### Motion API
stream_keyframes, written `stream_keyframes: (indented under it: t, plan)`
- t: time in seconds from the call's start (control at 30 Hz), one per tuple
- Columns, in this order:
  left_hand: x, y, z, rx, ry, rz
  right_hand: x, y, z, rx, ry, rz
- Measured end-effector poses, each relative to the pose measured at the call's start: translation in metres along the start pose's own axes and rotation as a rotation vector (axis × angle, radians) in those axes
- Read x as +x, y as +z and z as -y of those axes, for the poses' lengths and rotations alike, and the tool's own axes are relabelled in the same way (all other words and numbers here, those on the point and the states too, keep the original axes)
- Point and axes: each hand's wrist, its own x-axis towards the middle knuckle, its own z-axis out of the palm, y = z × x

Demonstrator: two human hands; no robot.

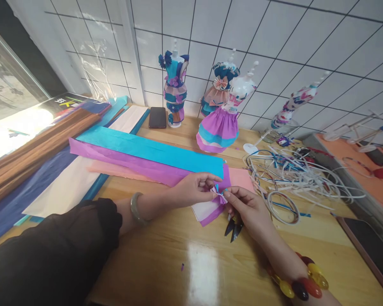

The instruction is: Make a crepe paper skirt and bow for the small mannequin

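Between my two hands is a small gathered bow of purple, white and blue crepe paper. My left hand pinches its left side, thumb and fingers closed. On the right side, my right hand grips the bow between thumb and forefinger. A pair of scissors lies below my right hand, blades toward me, its handles hidden. Under the bow rests a piece of white and purple paper. Long blue and purple crepe strips stretch away to the left.
Small dress forms in paper outfits stand along the tiled wall, one form leaning. A dark phone lies near them. Tangled wires and strips spread at the right, above another phone. Brown crepe paper lies left.
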Motion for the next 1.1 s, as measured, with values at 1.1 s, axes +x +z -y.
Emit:
stream_keyframes:
  t: [1.1]
  plan:
    - [0.001, -0.001, -0.004, -0.071, -0.051, -0.01, -0.002, 0.004, 0.01, 0.013, -0.044, 0.044]
